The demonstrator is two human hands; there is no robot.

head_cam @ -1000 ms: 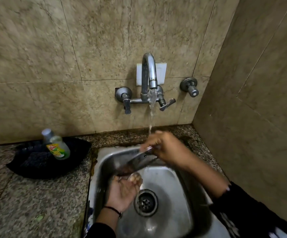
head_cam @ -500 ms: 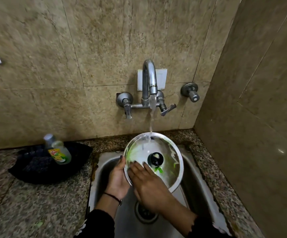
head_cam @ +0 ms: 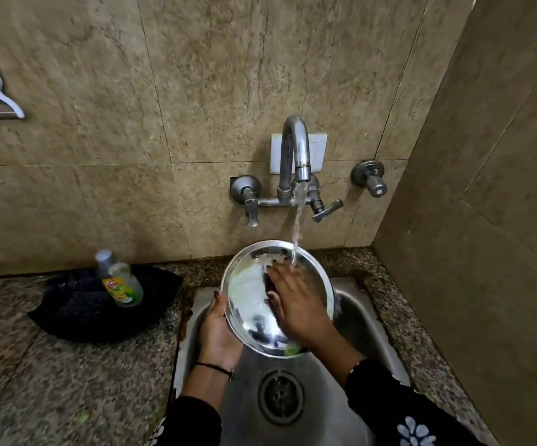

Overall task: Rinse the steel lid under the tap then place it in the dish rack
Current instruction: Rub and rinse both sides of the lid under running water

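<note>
From the head view, the lid (head_cam: 254,304) is tilted above the sink (head_cam: 366,320), directly below the tap (head_cam: 296,156), whose stream lands near its top rim. The left hand (head_cam: 218,329) grips the lid's left edge, fingers curled behind it. The right hand (head_cam: 296,304) lies flat on the lid's face, fingers spread.

A second ago the steel lid (head_cam: 254,300) lies edge-on and low inside the sink; now it is raised and tilted toward the camera in the centre of the frame, its face showing. The green smears seen half a second ago are mostly gone, with only a small green patch at the lower rim. The right hand (head_cam: 296,304) has moved up from the lid's lower part and now lies flat across its middle, covering the black knob, fingertips under the water stream (head_cam: 296,233). The left hand (head_cam: 218,329) now cups the lid's lower left edge.
</note>
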